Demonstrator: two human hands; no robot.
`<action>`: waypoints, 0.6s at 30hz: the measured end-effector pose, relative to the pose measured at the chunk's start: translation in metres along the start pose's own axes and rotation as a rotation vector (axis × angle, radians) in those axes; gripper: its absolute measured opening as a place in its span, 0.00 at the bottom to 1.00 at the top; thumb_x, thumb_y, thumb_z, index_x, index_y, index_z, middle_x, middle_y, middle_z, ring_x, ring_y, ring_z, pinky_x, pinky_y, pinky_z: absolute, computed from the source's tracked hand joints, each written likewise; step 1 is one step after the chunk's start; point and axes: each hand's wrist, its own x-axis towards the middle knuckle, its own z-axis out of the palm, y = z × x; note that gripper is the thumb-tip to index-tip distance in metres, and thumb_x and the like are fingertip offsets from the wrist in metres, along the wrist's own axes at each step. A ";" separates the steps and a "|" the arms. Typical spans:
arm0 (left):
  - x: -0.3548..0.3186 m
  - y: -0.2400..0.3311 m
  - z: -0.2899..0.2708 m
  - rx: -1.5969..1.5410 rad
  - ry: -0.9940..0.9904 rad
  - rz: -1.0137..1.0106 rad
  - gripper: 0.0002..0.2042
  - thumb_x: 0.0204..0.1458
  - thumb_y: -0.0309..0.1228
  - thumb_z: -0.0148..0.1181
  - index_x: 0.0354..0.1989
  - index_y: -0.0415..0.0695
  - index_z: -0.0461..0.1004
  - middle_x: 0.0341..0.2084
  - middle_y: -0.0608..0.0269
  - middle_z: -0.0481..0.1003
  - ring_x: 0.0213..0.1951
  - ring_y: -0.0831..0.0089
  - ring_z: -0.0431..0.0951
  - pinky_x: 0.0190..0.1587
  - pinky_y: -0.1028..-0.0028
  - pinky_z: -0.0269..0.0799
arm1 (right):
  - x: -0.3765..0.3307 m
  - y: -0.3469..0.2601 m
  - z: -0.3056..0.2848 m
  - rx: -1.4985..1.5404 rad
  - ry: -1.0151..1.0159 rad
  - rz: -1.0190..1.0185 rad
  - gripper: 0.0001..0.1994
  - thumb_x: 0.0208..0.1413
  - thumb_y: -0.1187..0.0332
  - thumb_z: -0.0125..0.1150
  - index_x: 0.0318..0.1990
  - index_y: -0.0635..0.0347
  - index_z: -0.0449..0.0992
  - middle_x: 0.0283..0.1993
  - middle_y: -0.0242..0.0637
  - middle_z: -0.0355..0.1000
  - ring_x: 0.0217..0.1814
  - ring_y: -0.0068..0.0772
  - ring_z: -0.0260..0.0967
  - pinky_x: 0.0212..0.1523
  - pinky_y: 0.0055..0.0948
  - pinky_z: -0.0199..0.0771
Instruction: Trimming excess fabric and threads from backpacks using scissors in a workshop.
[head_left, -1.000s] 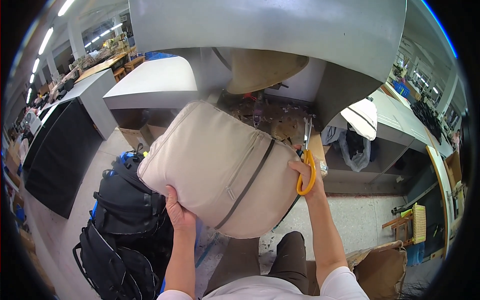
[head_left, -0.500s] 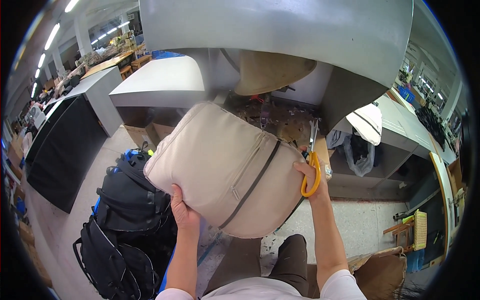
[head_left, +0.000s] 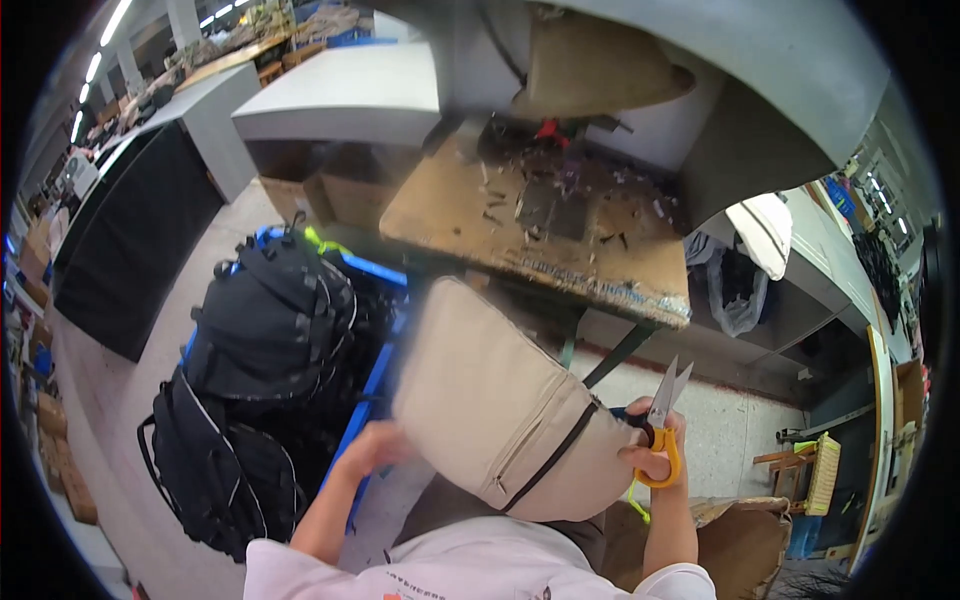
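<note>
In front of my lap a beige padded bag is tilted, with a zip and a black strip running slantwise across its face. My right hand grips its right edge. The same hand has a finger through a yellow handle of a pair of scissors, whose blades point up and stand apart. My left hand is blurred by motion at the bag's left edge. Whether it touches the bag I cannot tell, and its fingers are smeared.
Black backpacks are piled in a blue-edged carrier at left. A worn wooden worktop littered with scraps lies ahead, under a grey hood. A cardboard box and a yellow-backed chair stand at right.
The bag has come down and closer to my body, uncovering the worktop. My left hand has shifted off its front lower edge. The scissors have moved down with my right hand, and their blades now stand apart.
</note>
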 end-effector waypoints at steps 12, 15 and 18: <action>0.060 0.106 0.069 0.144 -0.089 0.573 0.19 0.40 0.30 0.60 0.43 0.37 0.70 0.35 0.63 0.73 0.37 0.77 0.71 0.42 0.76 0.65 | -0.019 -0.023 -0.022 -0.124 -0.233 0.268 0.21 0.26 0.77 0.64 0.37 0.62 0.73 0.33 0.33 0.71 0.34 0.23 0.66 0.36 0.23 0.65; 0.034 0.116 0.094 0.129 -0.014 0.622 0.16 0.39 0.28 0.64 0.38 0.37 0.72 0.30 0.64 0.75 0.30 0.79 0.74 0.36 0.79 0.69 | -0.010 -0.030 -0.043 -0.482 -0.215 0.238 0.24 0.26 0.77 0.66 0.40 0.62 0.71 0.32 0.33 0.69 0.35 0.25 0.66 0.36 0.23 0.64; -0.001 0.128 0.120 0.173 -0.126 0.639 0.12 0.40 0.24 0.63 0.35 0.36 0.73 0.26 0.66 0.75 0.28 0.81 0.73 0.33 0.81 0.69 | 0.013 -0.042 -0.033 -0.789 -0.169 0.198 0.29 0.28 0.70 0.70 0.44 0.62 0.66 0.32 0.36 0.67 0.35 0.31 0.66 0.36 0.27 0.64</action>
